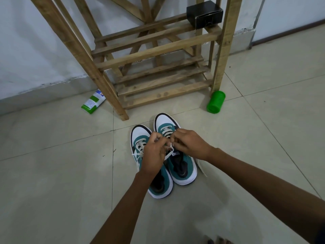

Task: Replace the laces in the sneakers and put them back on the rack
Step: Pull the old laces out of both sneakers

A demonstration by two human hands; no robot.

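Sneakers (165, 155), a teal-and-white pair, stand side by side on the tiled floor (246, 138), toes toward the wooden shoe rack (151, 55). Both hands meet over the right sneaker's tongue: the left hand (153, 155) and right hand (189, 144) each pinch the cream lace (168, 153) in a narrow fingertip grip. A loose lace end trails off the pair's left edge, and another strip lies on the floor past the right edge. Open floor lies left, right and near the person. A green cylinder (216, 102) lies by the rack's right leg, a green-and-white packet (93, 102) by the left leg. A black box (204, 14) sits on an upper slat.
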